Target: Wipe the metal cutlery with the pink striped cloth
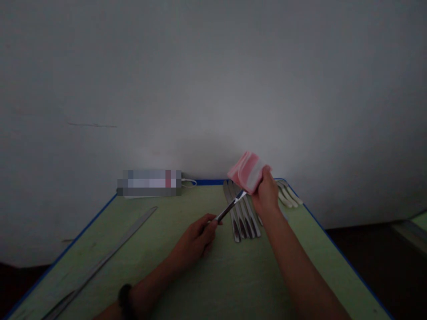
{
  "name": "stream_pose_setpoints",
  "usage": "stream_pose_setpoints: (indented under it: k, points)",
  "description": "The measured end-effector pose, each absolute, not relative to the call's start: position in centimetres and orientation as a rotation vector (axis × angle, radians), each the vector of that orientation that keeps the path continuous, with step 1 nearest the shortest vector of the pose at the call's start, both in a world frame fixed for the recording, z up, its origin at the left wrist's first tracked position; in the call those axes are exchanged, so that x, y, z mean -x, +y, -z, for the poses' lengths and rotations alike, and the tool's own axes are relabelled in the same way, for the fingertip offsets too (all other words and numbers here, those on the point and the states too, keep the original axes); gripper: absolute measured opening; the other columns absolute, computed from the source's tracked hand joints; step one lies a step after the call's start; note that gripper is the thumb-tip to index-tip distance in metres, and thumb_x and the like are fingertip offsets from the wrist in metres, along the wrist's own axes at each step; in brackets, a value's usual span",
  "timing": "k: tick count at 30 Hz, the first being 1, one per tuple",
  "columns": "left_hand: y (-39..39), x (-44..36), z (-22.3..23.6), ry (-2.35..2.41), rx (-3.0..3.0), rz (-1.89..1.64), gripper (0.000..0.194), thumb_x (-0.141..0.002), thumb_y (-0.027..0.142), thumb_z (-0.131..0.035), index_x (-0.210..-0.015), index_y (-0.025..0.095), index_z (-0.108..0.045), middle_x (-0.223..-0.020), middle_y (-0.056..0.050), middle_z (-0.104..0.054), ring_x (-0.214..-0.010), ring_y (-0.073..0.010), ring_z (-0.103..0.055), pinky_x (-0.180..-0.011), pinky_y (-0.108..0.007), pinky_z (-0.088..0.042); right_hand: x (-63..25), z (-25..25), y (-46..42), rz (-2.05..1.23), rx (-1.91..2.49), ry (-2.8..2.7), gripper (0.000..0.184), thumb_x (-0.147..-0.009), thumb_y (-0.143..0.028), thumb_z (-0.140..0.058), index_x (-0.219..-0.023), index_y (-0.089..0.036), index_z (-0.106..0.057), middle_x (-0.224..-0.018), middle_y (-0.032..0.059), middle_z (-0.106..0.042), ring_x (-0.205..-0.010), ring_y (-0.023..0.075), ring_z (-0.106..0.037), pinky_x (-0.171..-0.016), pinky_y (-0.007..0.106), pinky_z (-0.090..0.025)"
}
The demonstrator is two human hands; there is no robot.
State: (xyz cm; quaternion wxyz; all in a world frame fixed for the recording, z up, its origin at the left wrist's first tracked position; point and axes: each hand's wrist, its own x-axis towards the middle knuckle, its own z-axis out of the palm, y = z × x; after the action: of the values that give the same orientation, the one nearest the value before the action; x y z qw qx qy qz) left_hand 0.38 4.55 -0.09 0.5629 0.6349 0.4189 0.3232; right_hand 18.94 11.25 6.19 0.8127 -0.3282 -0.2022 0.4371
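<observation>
A metal table knife slants up to the right, with its lower end in the closed fingers of my left hand. A folded pink-and-white cloth covers its upper end. My right hand is closed on the cloth, thumb over the near side, and the part of the knife inside is hidden. Just behind and below lie several metal table knives side by side on the table, partly covered by the cloth and my right hand.
The green table has a blue edge and stands against a grey wall. White-handled cutlery lies at the back right. A blurred box-like object with a white cable is at the back left. A long, thin metal strip-like item lies left.
</observation>
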Motion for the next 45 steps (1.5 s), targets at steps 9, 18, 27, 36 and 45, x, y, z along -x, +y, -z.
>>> stream_pose_setpoints:
  k: [9,18,27,36,45]
  points:
    - [4.5,-0.4,-0.4,0.933,-1.493,-0.752,0.034,-0.09,0.049,-0.042,-0.096,0.018,-0.052,-0.054,0.01,-0.038,-0.043,-0.0074,-0.035,-0.042,-0.019,-0.029,-18.5,-6.6,10.9,-0.931,0.705,-0.485,0.029,-0.078,-0.044,-0.059,-0.084,-0.015,-0.061,-0.073,-0.0009,-0.067,-0.065,0.012,-0.06,-0.064,0.024,-0.049]
    - [4.5,-0.3,-0.1,0.922,-1.541,-0.724,0.032,-0.091,0.046,-0.042,-0.099,0.017,-0.054,-0.054,0.009,-0.038,-0.046,-0.0084,-0.036,-0.044,-0.02,-0.029,-19.1,-6.3,11.2,-0.857,0.726,-0.477,0.036,-0.077,-0.049,-0.057,-0.091,-0.016,-0.06,-0.078,-0.0005,-0.067,-0.065,0.0124,-0.061,-0.058,0.024,-0.048]
    - [4.5,-0.3,0.3,0.899,-1.522,-0.735,0.03,-0.092,0.045,-0.042,-0.096,0.018,-0.053,-0.054,0.009,-0.038,-0.045,-0.0078,-0.035,-0.043,-0.019,-0.029,-18.8,-4.9,11.4,-0.844,0.852,-0.488,0.037,-0.076,-0.051,-0.059,-0.076,-0.014,-0.061,-0.066,0.0001,-0.065,-0.056,0.0121,-0.056,-0.054,0.023,-0.044]
    - [4.4,-0.7,-0.2,0.915,-1.379,-0.767,0.032,-0.086,0.049,-0.048,-0.091,0.018,-0.05,-0.051,0.01,-0.035,-0.041,-0.0067,-0.031,-0.038,-0.017,-0.024,-18.4,-2.9,11.8,-1.034,1.011,-0.677,0.04,-0.076,-0.053,-0.059,-0.076,-0.013,-0.064,-0.059,0.0006,-0.062,-0.052,0.0129,-0.055,-0.05,0.023,-0.04]
    - [4.3,-0.6,-0.6,0.872,-1.303,-0.749,0.028,-0.085,0.044,-0.05,-0.089,0.017,-0.055,-0.054,0.01,-0.032,-0.045,-0.0064,-0.028,-0.04,-0.017,-0.021,-20.0,-4.9,11.5,-0.954,0.971,-0.539,0.04,-0.083,-0.052,-0.05,-0.08,-0.014,-0.062,-0.067,0.002,-0.066,-0.059,0.014,-0.06,-0.059,0.026,-0.049]
